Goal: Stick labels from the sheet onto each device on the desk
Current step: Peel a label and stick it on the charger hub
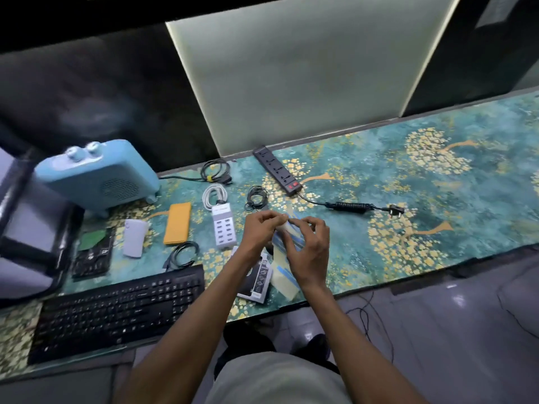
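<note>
A label sheet (284,275) with pale backing and blue strips hangs above the desk's front edge, held between both hands. My left hand (264,228) pinches its top edge, fingers curled. My right hand (309,246) grips the sheet from the right, thumb and fingers pinched near the same spot. Devices lie on the desk: a white multi-port USB charger (223,228), an orange flat pack (177,223), a grey power bank (134,237), a bare hard drive (94,253), a black keyboard (116,310), a black power strip (277,170), a blue fan heater (99,176). A silver drive caddy (259,279) lies under my forearm.
The desk (408,199) has a teal and gold patterned top. Coiled cables lie near the charger (256,196) and by the keyboard (183,253). The power strip's cord and plug (395,209) stretch right. A dark bag (29,228) stands at far left. A frosted panel (291,83) rises behind.
</note>
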